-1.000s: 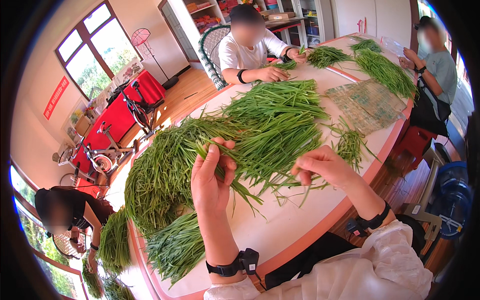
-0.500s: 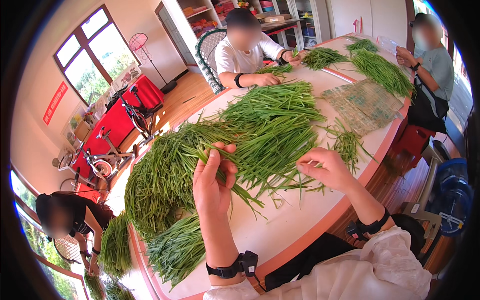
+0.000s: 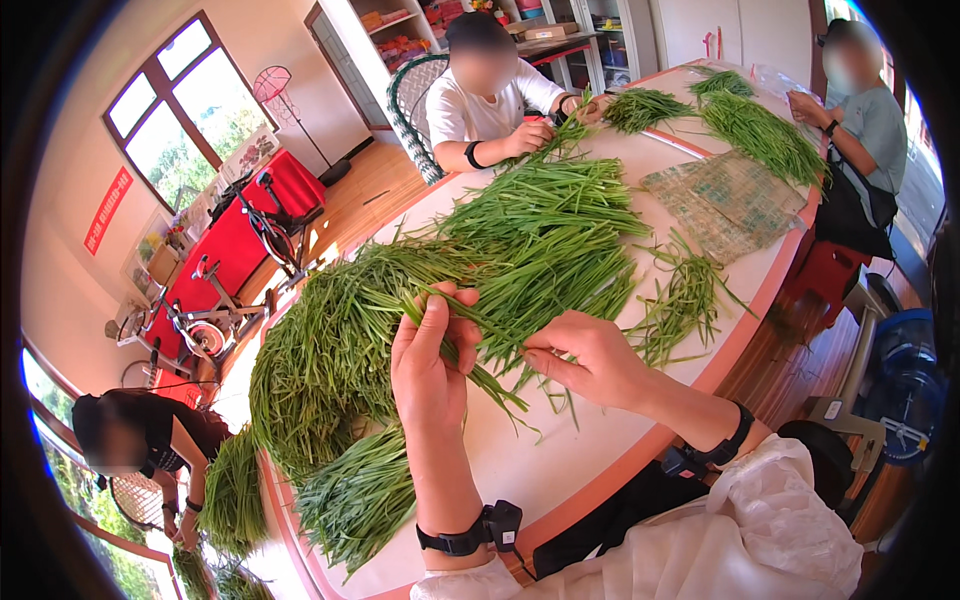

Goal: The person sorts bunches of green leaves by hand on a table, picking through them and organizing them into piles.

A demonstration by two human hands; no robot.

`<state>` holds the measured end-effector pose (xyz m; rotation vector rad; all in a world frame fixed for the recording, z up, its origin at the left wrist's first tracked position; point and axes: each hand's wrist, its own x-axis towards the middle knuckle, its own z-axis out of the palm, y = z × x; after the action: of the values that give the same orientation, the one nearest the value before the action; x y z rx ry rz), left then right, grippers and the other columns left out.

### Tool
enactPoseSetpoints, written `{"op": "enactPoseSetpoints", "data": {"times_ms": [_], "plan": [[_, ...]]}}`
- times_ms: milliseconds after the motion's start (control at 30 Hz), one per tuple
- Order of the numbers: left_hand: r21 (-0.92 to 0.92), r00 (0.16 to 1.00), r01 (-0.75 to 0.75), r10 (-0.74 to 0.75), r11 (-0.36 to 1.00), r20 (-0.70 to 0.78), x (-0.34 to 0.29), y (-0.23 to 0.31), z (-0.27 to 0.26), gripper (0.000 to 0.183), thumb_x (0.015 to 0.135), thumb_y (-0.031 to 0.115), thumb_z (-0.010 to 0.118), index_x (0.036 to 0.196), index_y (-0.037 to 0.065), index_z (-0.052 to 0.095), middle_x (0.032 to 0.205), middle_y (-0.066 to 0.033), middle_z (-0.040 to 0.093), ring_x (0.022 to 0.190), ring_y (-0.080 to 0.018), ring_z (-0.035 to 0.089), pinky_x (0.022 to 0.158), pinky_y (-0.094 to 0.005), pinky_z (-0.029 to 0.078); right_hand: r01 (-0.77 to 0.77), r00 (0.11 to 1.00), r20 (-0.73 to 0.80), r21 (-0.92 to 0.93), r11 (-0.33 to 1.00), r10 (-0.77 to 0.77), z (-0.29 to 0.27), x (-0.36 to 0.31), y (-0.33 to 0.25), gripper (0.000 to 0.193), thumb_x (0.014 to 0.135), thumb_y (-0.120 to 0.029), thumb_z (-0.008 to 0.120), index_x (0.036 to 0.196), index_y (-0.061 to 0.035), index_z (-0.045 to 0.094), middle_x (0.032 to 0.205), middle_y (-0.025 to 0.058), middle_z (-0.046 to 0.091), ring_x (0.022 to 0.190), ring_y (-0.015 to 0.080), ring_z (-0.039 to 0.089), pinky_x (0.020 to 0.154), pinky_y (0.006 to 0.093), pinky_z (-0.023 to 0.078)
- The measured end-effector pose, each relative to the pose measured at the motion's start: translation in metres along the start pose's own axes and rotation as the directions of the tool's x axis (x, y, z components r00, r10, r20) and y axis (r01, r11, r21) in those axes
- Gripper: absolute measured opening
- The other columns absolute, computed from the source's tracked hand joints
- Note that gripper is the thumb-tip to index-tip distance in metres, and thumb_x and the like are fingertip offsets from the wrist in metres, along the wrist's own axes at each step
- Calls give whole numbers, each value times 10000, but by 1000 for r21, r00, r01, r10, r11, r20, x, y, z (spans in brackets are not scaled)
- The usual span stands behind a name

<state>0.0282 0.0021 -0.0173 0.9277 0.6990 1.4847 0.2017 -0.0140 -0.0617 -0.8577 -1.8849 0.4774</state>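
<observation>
I can't take a hand low across the big heap of green stalks (image 3: 320, 345), and the broad bundle (image 3: 560, 215) against its right side lengthens that barrier. A smaller bundle (image 3: 355, 490) crowds its near side. Rightward and nearer than the heap, I have bare desk (image 3: 535, 465) to pass over, under the left hand (image 3: 432, 350), its held stalks (image 3: 497, 388) and the right hand (image 3: 585, 358). Well right of the heap, loose stalks (image 3: 675, 305) lie in the way.

Blur hides 3 faces (image 3: 484, 76); the left hand (image 3: 430, 365) partly covers stalks (image 3: 496, 388).
</observation>
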Motion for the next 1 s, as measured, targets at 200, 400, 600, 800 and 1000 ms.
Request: {"op": "enactPoseSetpoints", "data": {"times_ms": [200, 400, 600, 800, 1000], "plan": [[11, 999, 32, -32, 999, 11, -2, -3, 3, 152, 914, 151, 467, 989, 36, 532, 881, -85, 612, 602, -85, 518, 428, -189, 336, 56, 986, -154, -105, 993, -72, -1, 0, 1, 47, 736, -65, 612, 753, -23, 600, 678, 77, 562, 649, 228, 526, 578, 308, 425], [11, 999, 44, -44, 999, 10, -5, -10, 15, 131, 910, 133, 461, 970, 31, 517, 855, -89, 607, 587, -89, 507, 411, -187, 340, -391, 841, -5, 684, 615, 540, -9, 6, 16, 150, 791, -111, 529, 696, -10, 586, 656, 21, 557, 587, 108, 497, 512, 225, 390], [-17, 1000, 26, -27, 999, -4, -8, -18, 20, 134, 913, 140, 466, 972, 39, 532, 861, -77, 605, 583, -69, 484, 427, -185, 325, -551, 734, 311, 793, 262, 604, -17, -1, 32, 130, 748, -117, 514, 724, 3, 558, 652, 61, 541, 575, 115, 496, 515, 251, 392], [-29, 995, -69, 66, 997, -81, -10, -14, 23, 134, 914, 144, 468, 967, 36, 529, 811, -61, 589, 545, -62, 467, 402, -179, 319, -373, 863, -199, 366, 852, 464, -17, -7, 37, 180, 771, -129, 536, 655, 8, 546, 593, 49, 517, 514, 92, 446, 462, 250, 354], [57, 972, -218, 222, 974, -72, -11, 20, 2, 162, 901, 161, 490, 999, 33, 506, 829, -48, 561, 592, -58, 488, 404, -168, 328, -354, 934, -25, -214, 911, 357, -38, -39, 63, 101, 758, -108, 573, 801, -23, 607, 693, 70, 558, 675, 185, 516, 624, 316, 418]]}}
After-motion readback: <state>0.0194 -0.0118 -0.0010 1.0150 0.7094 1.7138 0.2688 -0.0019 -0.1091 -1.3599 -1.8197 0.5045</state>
